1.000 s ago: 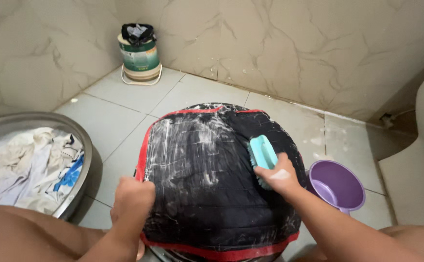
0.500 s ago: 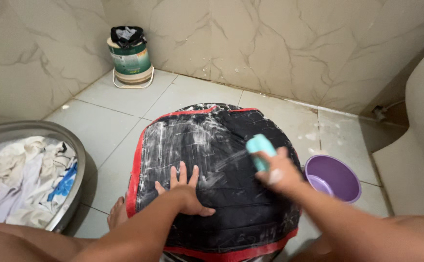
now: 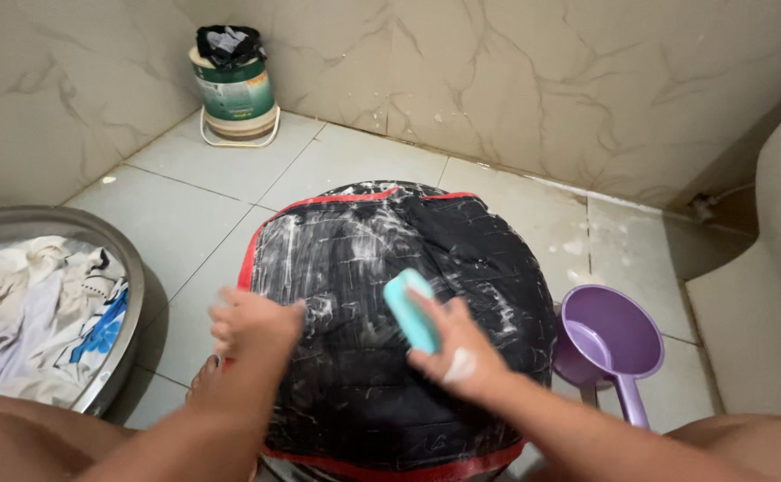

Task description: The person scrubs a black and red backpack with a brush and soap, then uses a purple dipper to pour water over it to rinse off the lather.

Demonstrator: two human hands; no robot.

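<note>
A black quilted garment with red trim point(image 3: 462, 241), streaked with white soap, lies draped over a round basin in the middle of the floor. My right hand point(image 3: 457, 353) grips a teal scrubbing brush point(image 3: 411, 310) pressed on the middle of the garment. My left hand point(image 3: 252, 323) rests on the garment's left edge by the red trim, fingers curled on the cloth; it is blurred.
A metal basin point(image 3: 136, 303) with light-coloured wet clothes stands at the left. A purple plastic scoop point(image 3: 609, 335) sits on the tiles at the right. A green and white paint bucket point(image 3: 234, 89) stands in the far corner. A white fixture point(image 3: 779, 250) fills the right edge.
The brush has swept from the garment's right side to its middle. My left hand went from the left edge to lying flat in the middle, then back to the left edge.
</note>
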